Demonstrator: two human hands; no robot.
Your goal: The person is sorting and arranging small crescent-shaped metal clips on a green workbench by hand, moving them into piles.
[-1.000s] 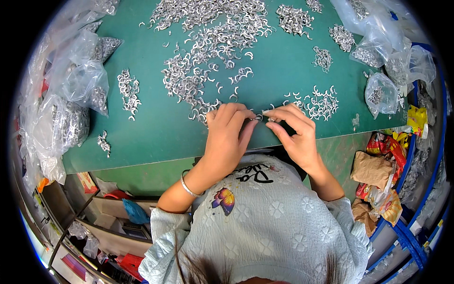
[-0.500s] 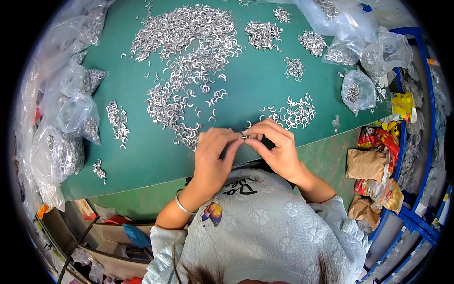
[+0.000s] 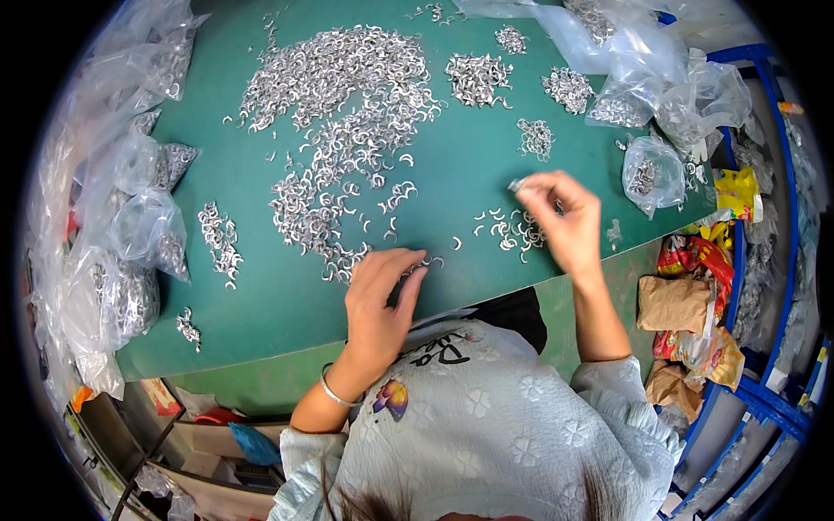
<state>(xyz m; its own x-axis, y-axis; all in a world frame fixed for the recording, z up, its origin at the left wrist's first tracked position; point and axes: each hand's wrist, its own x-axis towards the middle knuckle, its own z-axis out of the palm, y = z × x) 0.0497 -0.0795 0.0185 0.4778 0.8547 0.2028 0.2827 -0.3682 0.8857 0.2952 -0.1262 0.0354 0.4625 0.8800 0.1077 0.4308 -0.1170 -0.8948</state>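
Note:
Small silvery crescent-shaped metal pieces lie in a large heap [image 3: 334, 78] that trails toward me across the green table [image 3: 469, 269]. My left hand [image 3: 378, 295] rests at the near end of that trail, its thumb and fingertips apart beside a loose crescent piece [image 3: 436, 261]. Raised to the right, my right hand [image 3: 569, 221] pinches a small metal piece [image 3: 516, 185] between thumb and fingers. Motion blurs this piece, so its exact shape is unclear. Below the right hand spreads a loose pile of crescents [image 3: 508, 227], partly covered by it.
Smaller piles of metal parts [image 3: 478, 80] stand at the far right, and a narrow one [image 3: 220, 239] at the left. Clear plastic bags of parts [image 3: 152, 226] line the left edge; another open bag [image 3: 653, 174] sits at the right. Blue shelving [image 3: 773, 174] stands beyond.
My hands have parted. The right one has moved right and away from me with the small metal piece; the left has shifted slightly left and down, its fingers loosened.

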